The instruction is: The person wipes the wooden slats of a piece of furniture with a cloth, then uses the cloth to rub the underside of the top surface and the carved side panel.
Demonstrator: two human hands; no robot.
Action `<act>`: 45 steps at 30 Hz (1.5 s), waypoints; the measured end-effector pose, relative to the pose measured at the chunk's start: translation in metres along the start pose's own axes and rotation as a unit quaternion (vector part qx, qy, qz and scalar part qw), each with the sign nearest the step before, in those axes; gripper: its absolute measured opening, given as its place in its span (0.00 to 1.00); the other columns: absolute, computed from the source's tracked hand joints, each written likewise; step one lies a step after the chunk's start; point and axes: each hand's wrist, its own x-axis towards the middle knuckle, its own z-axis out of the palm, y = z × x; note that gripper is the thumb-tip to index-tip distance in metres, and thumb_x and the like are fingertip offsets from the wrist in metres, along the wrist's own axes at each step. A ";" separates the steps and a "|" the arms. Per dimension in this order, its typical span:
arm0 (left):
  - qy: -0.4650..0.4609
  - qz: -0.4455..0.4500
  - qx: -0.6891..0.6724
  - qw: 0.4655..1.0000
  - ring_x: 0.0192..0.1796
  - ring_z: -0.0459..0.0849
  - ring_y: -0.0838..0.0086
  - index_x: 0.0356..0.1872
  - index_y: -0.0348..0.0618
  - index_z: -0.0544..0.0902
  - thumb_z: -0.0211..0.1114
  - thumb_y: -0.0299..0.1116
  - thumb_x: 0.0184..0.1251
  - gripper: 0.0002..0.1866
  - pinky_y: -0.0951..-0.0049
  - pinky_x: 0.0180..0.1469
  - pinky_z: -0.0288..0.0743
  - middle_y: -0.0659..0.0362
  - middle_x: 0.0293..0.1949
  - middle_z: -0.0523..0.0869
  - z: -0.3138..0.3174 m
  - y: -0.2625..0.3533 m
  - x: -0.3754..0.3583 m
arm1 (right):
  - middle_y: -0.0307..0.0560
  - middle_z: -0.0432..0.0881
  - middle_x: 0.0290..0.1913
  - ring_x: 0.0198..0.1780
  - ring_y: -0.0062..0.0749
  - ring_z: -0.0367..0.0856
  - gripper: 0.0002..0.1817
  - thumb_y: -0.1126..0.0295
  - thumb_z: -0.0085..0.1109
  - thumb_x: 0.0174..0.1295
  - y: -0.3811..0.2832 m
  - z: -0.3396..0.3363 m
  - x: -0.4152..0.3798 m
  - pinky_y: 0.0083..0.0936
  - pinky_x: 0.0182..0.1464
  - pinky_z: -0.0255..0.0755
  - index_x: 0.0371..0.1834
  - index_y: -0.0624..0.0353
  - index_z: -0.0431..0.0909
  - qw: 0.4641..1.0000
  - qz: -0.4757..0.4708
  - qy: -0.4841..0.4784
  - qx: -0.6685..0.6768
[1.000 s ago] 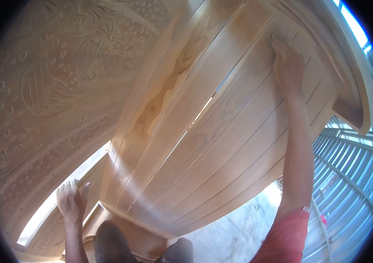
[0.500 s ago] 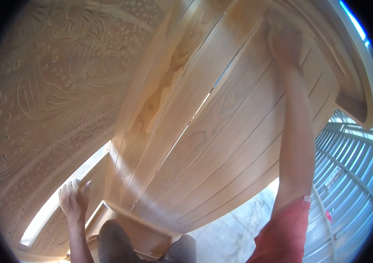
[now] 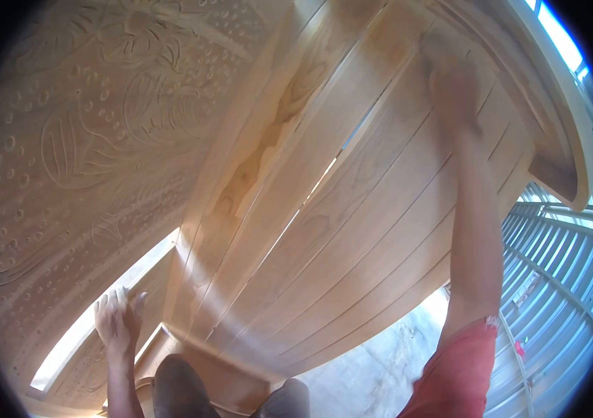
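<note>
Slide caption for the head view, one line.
Right hand, motion-blurred, at the slatted wooden panel; left hand at the bright slot below the carved panel.

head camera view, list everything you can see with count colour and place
slatted wooden panel: one, light brown, centre
carved wooden panel: one, brown, left
slot: one, bright white, lower left
curved wooden rail: one, light brown, upper right
ribbed sheeting: one, silvery blue, right
red scrap: one, red, lower right
floor: one, pale grey, bottom
sleeve: one, red, lower right
knees: two, grey-brown, bottom
left hand: one, beside slot
right hand: one, blurred, at upper slats
</note>
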 end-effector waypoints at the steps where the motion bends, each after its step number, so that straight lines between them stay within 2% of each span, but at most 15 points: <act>1: -0.004 -0.005 0.000 1.000 0.40 0.83 0.58 0.38 0.39 0.83 0.71 0.47 0.63 0.19 0.59 0.46 0.73 0.52 0.33 0.85 -0.001 0.001 0.000 | 0.43 0.85 0.54 0.51 0.47 0.84 0.16 0.75 0.51 0.66 0.019 0.004 0.021 0.42 0.52 0.79 0.49 0.48 0.86 0.999 0.031 0.006 -0.033; 6: 0.006 0.001 -0.007 1.000 0.40 0.83 0.58 0.38 0.39 0.83 0.71 0.47 0.63 0.19 0.59 0.46 0.73 0.53 0.33 0.85 -0.002 -0.001 0.001 | 0.45 0.86 0.51 0.48 0.51 0.85 0.16 0.74 0.48 0.67 -0.006 0.011 -0.008 0.44 0.49 0.80 0.49 0.49 0.86 0.998 0.035 0.021 -0.047; 8: 0.033 0.015 -0.012 0.999 0.41 0.83 0.59 0.39 0.38 0.83 0.70 0.47 0.63 0.19 0.60 0.46 0.73 0.53 0.33 0.85 0.007 -0.004 -0.001 | 0.50 0.87 0.49 0.46 0.54 0.85 0.17 0.74 0.46 0.68 -0.036 -0.008 -0.024 0.47 0.48 0.80 0.49 0.53 0.86 0.996 0.066 -0.007 0.052; 12: -0.005 -0.012 -0.002 1.000 0.41 0.83 0.59 0.40 0.38 0.84 0.69 0.49 0.65 0.21 0.60 0.47 0.73 0.53 0.33 0.86 0.003 0.006 -0.002 | 0.51 0.87 0.50 0.46 0.54 0.86 0.16 0.76 0.46 0.66 0.033 0.014 0.022 0.47 0.46 0.80 0.46 0.54 0.87 0.999 0.006 0.018 -0.045; 15: 0.033 0.007 0.013 0.999 0.40 0.83 0.60 0.39 0.39 0.84 0.69 0.49 0.65 0.20 0.61 0.46 0.73 0.53 0.33 0.86 0.005 0.000 0.000 | 0.45 0.85 0.57 0.57 0.46 0.83 0.17 0.72 0.49 0.69 0.048 0.010 0.008 0.37 0.57 0.77 0.55 0.50 0.85 0.968 0.164 -0.136 -0.133; 18: 0.023 0.008 0.026 0.999 0.41 0.83 0.60 0.38 0.40 0.84 0.69 0.49 0.65 0.20 0.61 0.47 0.73 0.53 0.33 0.86 0.007 -0.001 -0.001 | 0.43 0.83 0.61 0.59 0.45 0.81 0.18 0.72 0.48 0.70 0.039 0.003 0.009 0.36 0.59 0.76 0.56 0.49 0.84 0.995 0.088 0.018 -0.045; 21: 0.006 -0.016 0.014 1.000 0.41 0.83 0.61 0.38 0.40 0.83 0.69 0.49 0.65 0.19 0.61 0.47 0.73 0.54 0.33 0.85 0.001 0.005 0.000 | 0.44 0.83 0.60 0.60 0.45 0.81 0.18 0.72 0.47 0.70 0.038 0.019 0.020 0.36 0.60 0.75 0.57 0.50 0.84 0.986 0.116 -0.033 -0.119; 24: 0.032 -0.004 -0.002 0.999 0.41 0.82 0.61 0.37 0.41 0.83 0.70 0.48 0.64 0.19 0.61 0.47 0.73 0.54 0.33 0.84 0.006 0.000 -0.001 | 0.45 0.83 0.58 0.55 0.48 0.82 0.15 0.65 0.51 0.70 0.041 -0.005 0.009 0.42 0.58 0.75 0.51 0.49 0.86 0.998 0.043 -0.038 -0.031; 27: 0.032 -0.003 0.000 0.999 0.40 0.82 0.60 0.36 0.41 0.83 0.70 0.48 0.63 0.19 0.61 0.47 0.73 0.54 0.33 0.84 0.008 -0.002 -0.001 | 0.43 0.82 0.60 0.55 0.49 0.82 0.14 0.65 0.51 0.70 0.045 0.000 0.008 0.42 0.57 0.76 0.51 0.48 0.86 0.991 0.136 0.012 -0.005; 30: 0.004 -0.017 0.001 1.000 0.40 0.82 0.60 0.36 0.41 0.82 0.70 0.49 0.64 0.19 0.60 0.47 0.72 0.54 0.32 0.83 0.005 0.004 -0.001 | 0.42 0.82 0.59 0.55 0.49 0.82 0.14 0.65 0.50 0.71 0.027 0.015 0.029 0.41 0.57 0.76 0.51 0.48 0.86 0.990 0.065 -0.022 -0.122; 33: 0.002 -0.008 0.007 1.000 0.40 0.82 0.60 0.35 0.41 0.82 0.70 0.49 0.63 0.19 0.60 0.47 0.72 0.54 0.32 0.83 0.005 -0.001 -0.001 | 0.40 0.82 0.59 0.54 0.47 0.83 0.13 0.65 0.52 0.70 0.025 0.003 0.022 0.39 0.55 0.77 0.51 0.49 0.86 0.976 0.171 -0.093 -0.097; 35: 0.018 0.006 0.002 1.000 0.41 0.82 0.60 0.36 0.42 0.82 0.70 0.49 0.63 0.18 0.60 0.48 0.72 0.54 0.32 0.83 0.007 -0.002 -0.001 | 0.40 0.83 0.58 0.53 0.46 0.84 0.13 0.64 0.53 0.70 0.035 -0.012 -0.005 0.39 0.51 0.79 0.50 0.50 0.86 0.991 0.131 0.034 0.004; 38: 0.005 -0.010 -0.015 1.000 0.41 0.82 0.60 0.36 0.42 0.82 0.70 0.49 0.64 0.18 0.60 0.48 0.72 0.54 0.32 0.83 0.007 -0.001 -0.001 | 0.39 0.84 0.55 0.51 0.44 0.84 0.13 0.64 0.53 0.71 0.034 0.017 0.006 0.39 0.50 0.79 0.51 0.49 0.86 0.990 0.078 0.072 -0.091; 41: 0.000 -0.011 -0.014 1.000 0.41 0.82 0.60 0.36 0.42 0.82 0.70 0.49 0.63 0.18 0.60 0.48 0.72 0.54 0.33 0.83 0.007 0.002 -0.002 | 0.39 0.84 0.52 0.51 0.43 0.84 0.13 0.63 0.53 0.71 0.019 0.016 0.042 0.39 0.51 0.79 0.51 0.48 0.86 0.988 0.129 -0.040 -0.071; 45: 0.022 0.007 0.000 1.000 0.41 0.82 0.60 0.34 0.42 0.82 0.70 0.49 0.63 0.18 0.60 0.47 0.72 0.54 0.32 0.83 0.008 -0.001 -0.001 | 0.39 0.83 0.51 0.49 0.44 0.84 0.14 0.62 0.52 0.72 0.037 0.006 0.008 0.40 0.50 0.79 0.52 0.46 0.86 0.995 0.032 0.047 -0.086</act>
